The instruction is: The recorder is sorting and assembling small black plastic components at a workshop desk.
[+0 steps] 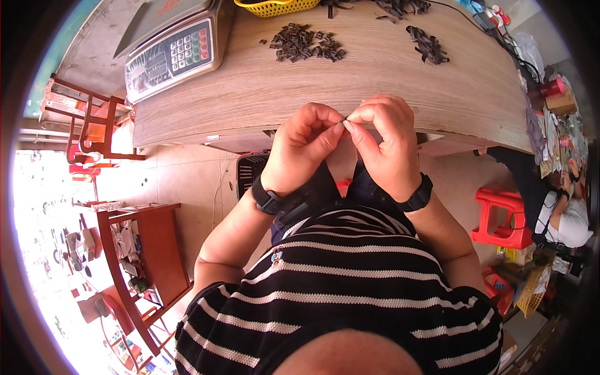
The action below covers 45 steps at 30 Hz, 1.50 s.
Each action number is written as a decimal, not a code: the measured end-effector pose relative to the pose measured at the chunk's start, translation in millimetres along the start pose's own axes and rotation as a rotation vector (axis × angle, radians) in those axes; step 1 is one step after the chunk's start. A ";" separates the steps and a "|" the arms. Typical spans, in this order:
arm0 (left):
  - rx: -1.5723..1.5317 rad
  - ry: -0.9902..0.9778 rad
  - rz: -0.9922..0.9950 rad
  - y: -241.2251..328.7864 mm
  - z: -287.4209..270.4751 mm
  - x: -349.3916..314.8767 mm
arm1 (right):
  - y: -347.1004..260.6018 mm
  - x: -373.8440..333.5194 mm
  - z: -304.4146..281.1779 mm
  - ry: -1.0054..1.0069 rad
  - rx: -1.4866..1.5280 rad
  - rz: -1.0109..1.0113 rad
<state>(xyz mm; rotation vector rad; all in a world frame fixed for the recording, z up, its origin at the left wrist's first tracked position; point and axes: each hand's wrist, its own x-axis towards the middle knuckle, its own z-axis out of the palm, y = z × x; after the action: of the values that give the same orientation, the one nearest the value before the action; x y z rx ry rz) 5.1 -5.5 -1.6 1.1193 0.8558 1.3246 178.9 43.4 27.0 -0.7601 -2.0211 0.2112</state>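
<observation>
Left hand (304, 145) and right hand (386, 140) both pinch one tiny dark piece (344, 121); dark pile (306, 44) lies at 12 o'clock

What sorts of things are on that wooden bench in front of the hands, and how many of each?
Weighing scale: 1
Yellow basket: 1
Heaps of small dark pieces: 3, one in the middle, one further right, one at the top edge
Total: 5
The left hand and right hand pinch something tiny between them.
</observation>
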 end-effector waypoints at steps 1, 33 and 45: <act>0.005 0.005 0.010 -0.4 -0.3 -0.4 | 0.3 -0.7 1.0 0.000 0.069 0.053; 1.031 0.368 -0.233 -82.2 -173.9 -131.4 | 55.9 -108.6 -93.8 -0.631 0.092 0.573; 0.930 0.081 -0.155 -25.2 -108.2 -83.7 | 6.3 -231.5 -133.6 -0.515 0.133 0.764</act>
<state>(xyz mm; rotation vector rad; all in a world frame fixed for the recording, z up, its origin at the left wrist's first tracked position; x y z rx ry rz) -98.7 -71.8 -66.4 1.6539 1.6677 0.8276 377.7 -108.1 -68.2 -1.4777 -2.0462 1.0578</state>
